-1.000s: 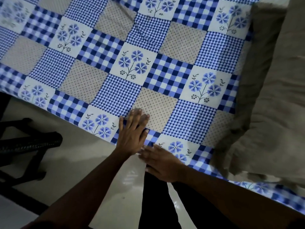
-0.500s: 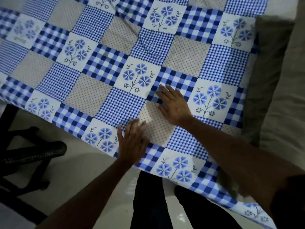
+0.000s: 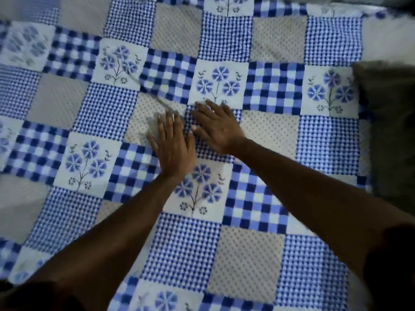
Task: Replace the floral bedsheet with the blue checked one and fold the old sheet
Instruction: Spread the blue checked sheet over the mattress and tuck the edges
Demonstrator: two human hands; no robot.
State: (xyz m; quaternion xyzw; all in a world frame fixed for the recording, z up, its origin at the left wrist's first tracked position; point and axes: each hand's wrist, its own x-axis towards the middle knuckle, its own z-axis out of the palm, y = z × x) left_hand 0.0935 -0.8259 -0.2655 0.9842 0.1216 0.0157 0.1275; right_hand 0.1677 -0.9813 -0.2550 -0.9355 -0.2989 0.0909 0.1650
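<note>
The blue checked sheet (image 3: 274, 90), a patchwork of blue check, blue flower and dotted grey squares, lies spread over the bed and fills nearly the whole view. My left hand (image 3: 174, 145) rests flat on it, palm down, fingers together and pointing away from me. Close beside it on the right, my right hand (image 3: 216, 124) also lies flat with fingers spread, angled up and to the left. A raised crease (image 3: 155, 97) in the cloth runs diagonally up and left from just beyond my left fingertips. Neither hand holds anything. The floral sheet is not in view.
A dark grey-brown pillow (image 3: 390, 131) lies along the right side of the bed. A strip of pale bare mattress or wall (image 3: 386, 39) shows at the top right. The picture is blurred by motion.
Both hands have slid further in from the bed's near edge toward the middle of the sheet. The view has moved in too; the floor and black stand are out of sight.
</note>
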